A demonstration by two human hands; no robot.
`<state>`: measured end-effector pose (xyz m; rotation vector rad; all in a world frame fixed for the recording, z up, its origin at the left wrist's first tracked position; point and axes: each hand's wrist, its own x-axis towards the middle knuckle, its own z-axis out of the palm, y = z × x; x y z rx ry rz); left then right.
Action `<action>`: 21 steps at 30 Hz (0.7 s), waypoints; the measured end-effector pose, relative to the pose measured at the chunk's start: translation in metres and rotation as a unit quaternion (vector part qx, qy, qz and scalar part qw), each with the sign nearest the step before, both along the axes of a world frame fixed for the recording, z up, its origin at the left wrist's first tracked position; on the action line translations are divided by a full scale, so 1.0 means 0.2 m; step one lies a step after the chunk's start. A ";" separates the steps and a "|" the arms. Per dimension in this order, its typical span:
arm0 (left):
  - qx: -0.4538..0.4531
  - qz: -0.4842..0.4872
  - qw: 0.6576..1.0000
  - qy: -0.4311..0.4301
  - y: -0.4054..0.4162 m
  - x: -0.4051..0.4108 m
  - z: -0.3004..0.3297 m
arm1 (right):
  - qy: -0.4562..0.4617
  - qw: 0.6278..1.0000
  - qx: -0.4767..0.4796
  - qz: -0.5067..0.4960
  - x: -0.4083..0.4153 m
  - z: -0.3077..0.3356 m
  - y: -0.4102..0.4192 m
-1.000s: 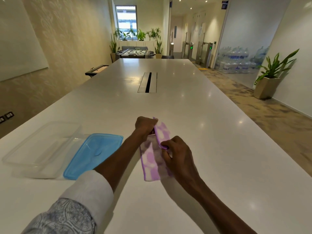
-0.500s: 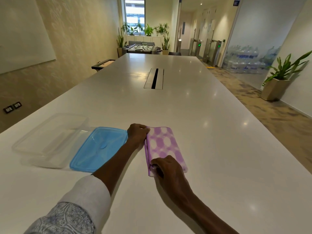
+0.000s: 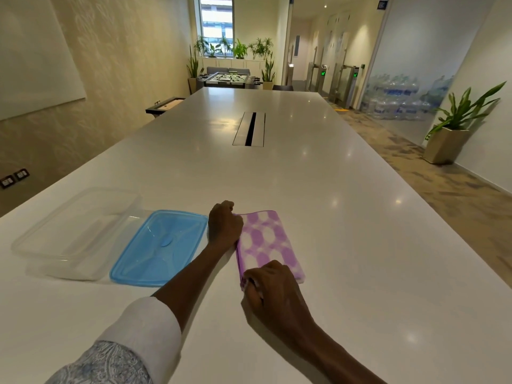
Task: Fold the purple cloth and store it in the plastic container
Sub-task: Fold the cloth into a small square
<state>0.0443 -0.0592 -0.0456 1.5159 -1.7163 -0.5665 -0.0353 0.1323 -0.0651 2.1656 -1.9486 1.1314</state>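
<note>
Your purple cloth (image 3: 267,243) lies folded into a narrow rectangle on the white bench (image 3: 318,189), its long side running away from you, patterned with pale ovals on purple. Your left hand (image 3: 224,227) sits at the far left corner of it, fingers curled into a loose fist and pressed against the folded left edge; whether those fingers actually pinch the fabric you cannot tell from here, since the knuckles hide them. Your right hand (image 3: 273,286) covers the near left corner, fingertips bent down onto the layered edge and pinching it against the bench.

Just left of your left hand lies the blue lid (image 3: 159,246), flat on the bench, its right edge near your wrist. The clear plastic container (image 3: 74,234) stands further left, open, touching or slightly overlapped by the lid's left side. The cloth is outside the container, with the lid between them.

Your left forearm crosses the near corner of the lid, and a white cuff over a grey patterned sleeve (image 3: 110,358) shows at the bottom. Farther along the bench a cable slot (image 3: 250,128) is set into the surface. A potted plant (image 3: 454,126) stands on the floor to the right.
</note>
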 end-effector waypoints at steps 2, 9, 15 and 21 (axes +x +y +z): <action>-0.054 -0.047 0.997 -0.004 0.02 -0.04 0.03 | 0.003 0.999 -0.035 -0.026 -0.01 0.05 -0.02; 0.016 -0.303 0.953 -0.024 0.10 -0.23 0.15 | 0.116 0.981 0.116 -0.102 -0.07 0.02 -0.16; 0.074 -0.349 0.902 -0.243 0.01 -0.22 -0.02 | 0.165 0.968 0.158 -0.101 -0.05 -0.05 -0.18; 0.030 -0.354 0.867 -0.350 -0.03 -0.20 -0.09 | 0.153 0.968 0.175 -0.094 -0.05 -0.08 -0.18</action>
